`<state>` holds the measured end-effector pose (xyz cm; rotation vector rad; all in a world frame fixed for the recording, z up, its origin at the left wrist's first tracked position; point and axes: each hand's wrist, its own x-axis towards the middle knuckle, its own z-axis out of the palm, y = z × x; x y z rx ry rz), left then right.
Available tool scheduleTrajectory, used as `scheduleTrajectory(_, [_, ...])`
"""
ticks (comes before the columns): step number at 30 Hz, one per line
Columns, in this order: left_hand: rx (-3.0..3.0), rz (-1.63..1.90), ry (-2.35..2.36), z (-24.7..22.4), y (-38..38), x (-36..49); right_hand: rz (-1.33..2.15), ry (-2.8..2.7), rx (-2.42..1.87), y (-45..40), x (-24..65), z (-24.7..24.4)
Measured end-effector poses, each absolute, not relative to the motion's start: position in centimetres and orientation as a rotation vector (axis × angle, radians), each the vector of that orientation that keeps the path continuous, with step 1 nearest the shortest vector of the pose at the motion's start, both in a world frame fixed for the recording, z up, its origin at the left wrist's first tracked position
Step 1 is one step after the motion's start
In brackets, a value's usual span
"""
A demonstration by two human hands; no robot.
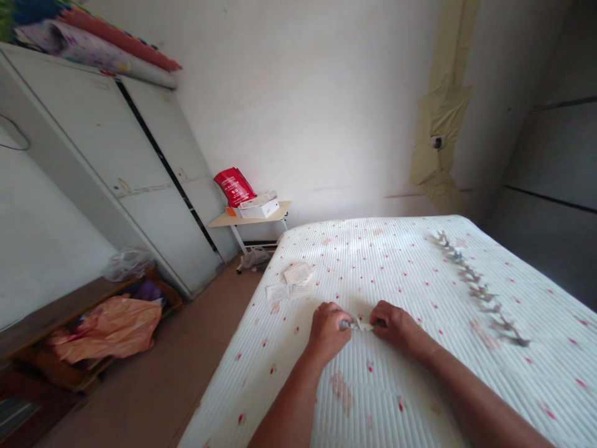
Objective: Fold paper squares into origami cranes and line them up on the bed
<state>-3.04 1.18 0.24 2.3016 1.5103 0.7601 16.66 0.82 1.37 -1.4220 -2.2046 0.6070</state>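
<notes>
Over the middle of the bed, a small folded piece of printed paper (361,325) stretches between my two hands. My left hand (330,326) pinches its left end with curled fingers. At the other end, my right hand (395,325) has its fingers closed on the paper. Ahead and to the left lie a few loose sheets of printed paper (298,274), flat on the cover. A long row of small folded paper figures (480,289), which look like cranes, runs down the right side of the bed. Their details are blurred.
The bed (368,386) has a white ribbed cover with red dots. Beyond its far left corner stands a small table (219,221) with a red bag (234,186) and a white box (261,209). A wardrobe (135,155) and a low wooden shelf (41,305) line the left.
</notes>
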Motion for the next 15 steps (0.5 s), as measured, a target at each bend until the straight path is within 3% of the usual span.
scheduleTrajectory(9, [2.349,0.686,1.563,0.6,0.8,-1.8,0.46,-2.288,-1.435,0.3,16.6,0.7])
scheduleTrajectory(15, [2.381,0.663,1.583,0.3,1.0,-1.7,0.179,-2.343,-1.391,-0.2,16.3,0.4])
